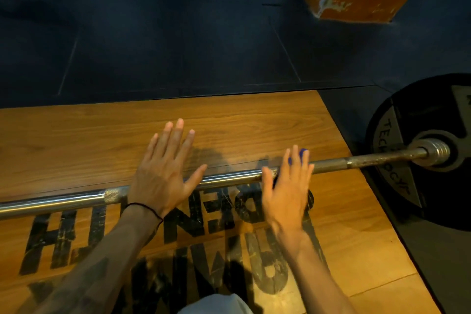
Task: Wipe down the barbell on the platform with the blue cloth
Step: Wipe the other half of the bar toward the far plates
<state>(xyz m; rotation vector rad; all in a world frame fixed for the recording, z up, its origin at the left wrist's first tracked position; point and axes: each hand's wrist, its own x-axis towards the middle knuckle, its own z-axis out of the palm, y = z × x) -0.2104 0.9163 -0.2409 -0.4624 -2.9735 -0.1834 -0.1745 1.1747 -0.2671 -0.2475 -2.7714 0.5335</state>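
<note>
Your wooden lifting platform with worn black lettering (254,120) carries the long steel barbell (229,179) across it, its right end running into a black round weight plate (397,150). Your left hand (163,173) lies over the bar with fingers straight and spread, gripping nothing. Your right hand (288,186) is flat too, fingers extended — it presses the small blue cloth (303,154) against the bar, a scrap showing past the fingertips
</note>
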